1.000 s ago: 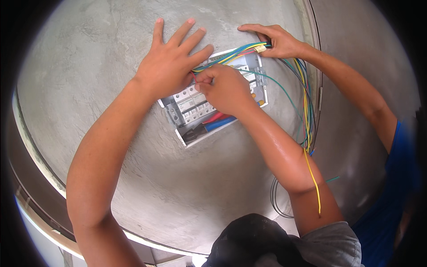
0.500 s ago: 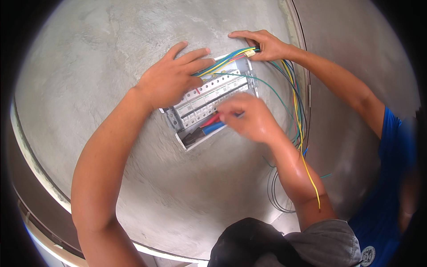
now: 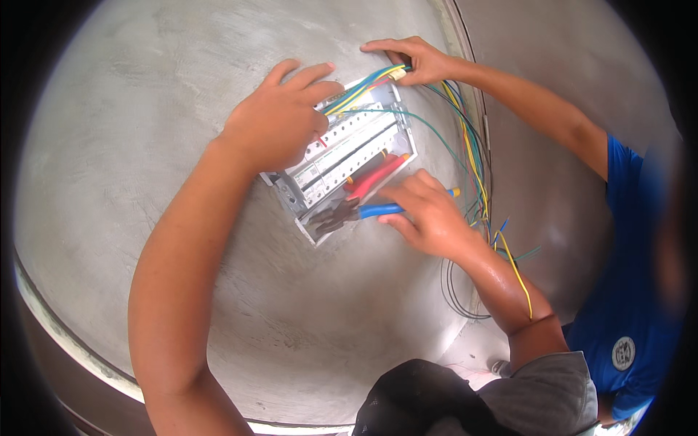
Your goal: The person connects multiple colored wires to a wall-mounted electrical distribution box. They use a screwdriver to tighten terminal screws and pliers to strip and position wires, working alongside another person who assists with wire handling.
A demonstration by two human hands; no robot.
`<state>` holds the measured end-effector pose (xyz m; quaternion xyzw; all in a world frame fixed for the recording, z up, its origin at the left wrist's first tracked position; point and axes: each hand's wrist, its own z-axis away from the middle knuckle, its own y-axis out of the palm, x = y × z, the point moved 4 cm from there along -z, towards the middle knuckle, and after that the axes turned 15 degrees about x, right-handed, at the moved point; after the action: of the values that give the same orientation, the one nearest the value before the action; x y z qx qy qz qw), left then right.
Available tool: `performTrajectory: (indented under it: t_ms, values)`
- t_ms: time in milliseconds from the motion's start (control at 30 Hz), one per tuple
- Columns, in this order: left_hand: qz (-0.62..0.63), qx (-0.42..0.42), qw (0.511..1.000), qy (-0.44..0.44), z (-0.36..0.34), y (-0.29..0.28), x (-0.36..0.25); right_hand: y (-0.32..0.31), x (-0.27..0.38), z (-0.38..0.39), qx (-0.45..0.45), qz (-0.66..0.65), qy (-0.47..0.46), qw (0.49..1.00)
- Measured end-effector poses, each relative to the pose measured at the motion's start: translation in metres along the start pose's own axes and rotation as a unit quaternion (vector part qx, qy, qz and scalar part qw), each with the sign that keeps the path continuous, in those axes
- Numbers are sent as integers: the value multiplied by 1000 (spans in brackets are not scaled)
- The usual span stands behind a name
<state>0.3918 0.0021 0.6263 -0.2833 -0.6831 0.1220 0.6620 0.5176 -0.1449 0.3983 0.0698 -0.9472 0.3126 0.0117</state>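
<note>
A breaker panel (image 3: 309, 176) with rows of white modules is set in the concrete wall. My left hand (image 3: 273, 123) lies over its upper left corner, fingers spread, with a bundle of coloured wires (image 3: 363, 87) running in beneath the fingers. A short red wire end (image 3: 321, 141) sticks out by the thumb. My right hand (image 3: 429, 214), slightly blurred, is closed round the blue handle of pliers (image 3: 374, 210), whose dark jaws lie in the panel's lower compartment. Red-handled pliers (image 3: 378, 176) rest in the same compartment, just above the blue handle.
A co-worker in a blue shirt (image 3: 618, 291) reaches in from the right; that person's hand (image 3: 422, 62) holds the wire bundle at the panel's top right corner. Loose wires (image 3: 476, 163) hang down beside it, a yellow one (image 3: 520, 280) crossing my right forearm. A black cap (image 3: 414, 400) shows below.
My right hand has moved down and right, away from the breakers, onto the blue pliers handle. Both pliers show more fully now. My left hand stays by the upper left corner.
</note>
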Motion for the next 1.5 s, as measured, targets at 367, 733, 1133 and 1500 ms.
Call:
performTrajectory:
  t_ms: [367, 733, 1133, 1500]
  values:
    - [-30, 17, 999, -31, -3, 2, -1, -11, 35, 31, -125, -574, 251, 769]
    - [-40, 39, 998, -30, -2, 1, -2, -43, 52, 91, -48, -702, 196, 683]
    - [-37, 61, 997, -35, -4, 3, -2, 7, 64, 76, 81, -747, 231, 618]
    - [-27, 40, 998, -35, -3, 5, 1, 6, 74, -41, 12, -775, 288, 562]
